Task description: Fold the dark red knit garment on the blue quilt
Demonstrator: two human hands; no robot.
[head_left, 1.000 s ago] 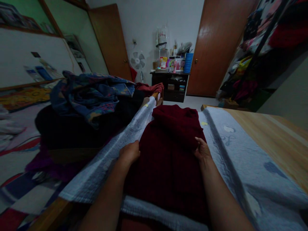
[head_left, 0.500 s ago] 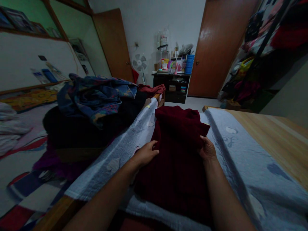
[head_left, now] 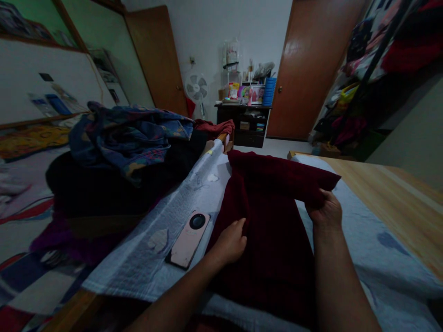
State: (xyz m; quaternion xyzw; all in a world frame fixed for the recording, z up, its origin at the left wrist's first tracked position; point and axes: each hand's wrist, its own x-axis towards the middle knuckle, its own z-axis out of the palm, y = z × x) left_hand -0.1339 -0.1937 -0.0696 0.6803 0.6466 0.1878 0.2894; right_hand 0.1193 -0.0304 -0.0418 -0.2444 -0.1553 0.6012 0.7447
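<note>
A dark red garment lies over the light blue patterned cloth in front of me. My right hand is closed on its right part, holding that side stretched out and raised. Fingers curled, my left hand pinches the fabric near the garment's left side. Just left of that hand, a pink phone with a round black camera lies face down on the blue cloth.
To the left, a pile of clothes has a blue patterned garment on top. A wooden surface extends at the right. Behind stand a fan, a dark cabinet and hanging clothes.
My right hand has moved right, pulling the garment's upper right part outward. My left hand has shifted right and closed on the fabric, and the phone is now in full view.
</note>
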